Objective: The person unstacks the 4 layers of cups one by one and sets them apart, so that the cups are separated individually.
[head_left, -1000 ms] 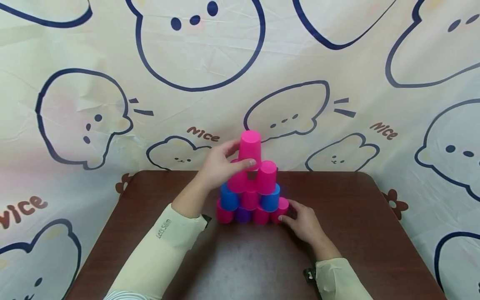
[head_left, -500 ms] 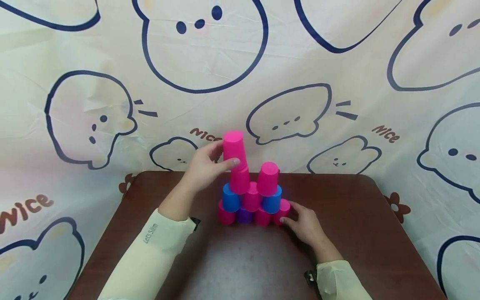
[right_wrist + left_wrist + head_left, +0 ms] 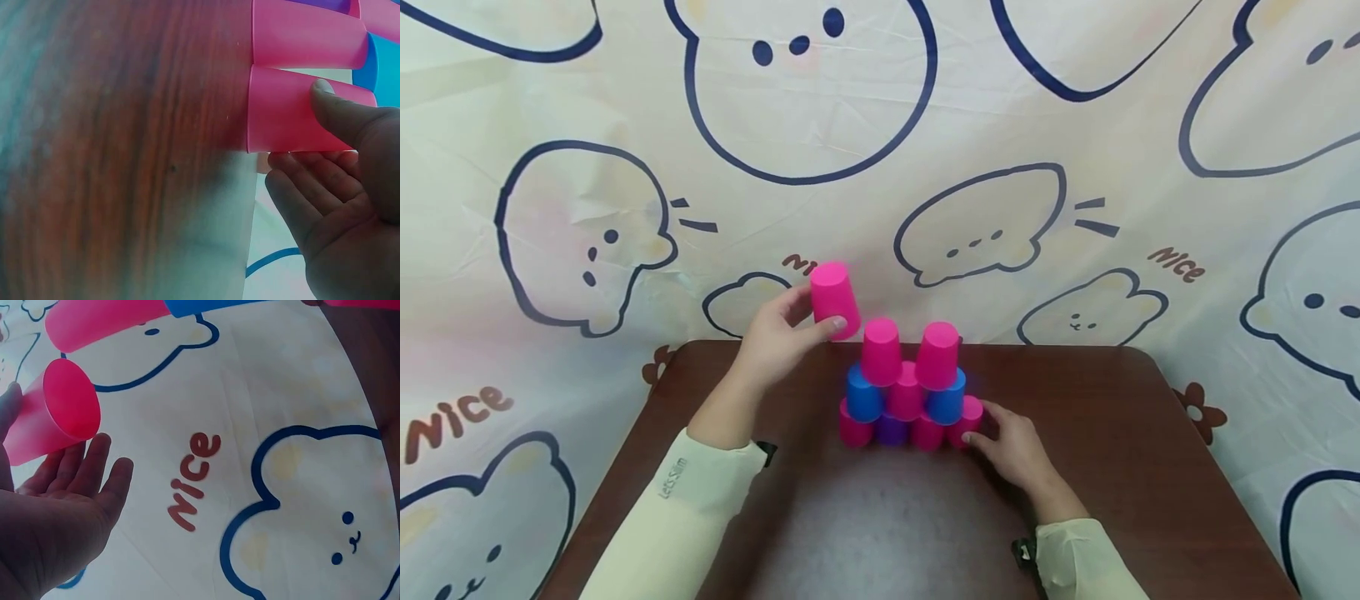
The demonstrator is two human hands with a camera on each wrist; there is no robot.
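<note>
An upside-down pink cup, slightly tilted, is pinched in my left hand, up and left of the stack; the left wrist view shows that cup's open mouth. The stack has a bottom row of pink cups and a purple cup, then a pink cup between two blue cups, then two pink cups with a gap between them. My right hand holds the bottom row's right-end pink cup, thumb on the near side; in the right wrist view this cup stands on the table.
The brown table reaches out on both sides of the stack and in front of it. Behind it hangs a pale cloth with cartoon outlines, close beyond the table's back edge.
My left hand has moved left with its pink cup, from over the top of the stack to beside it. My right hand stays at the bottom right cup.
</note>
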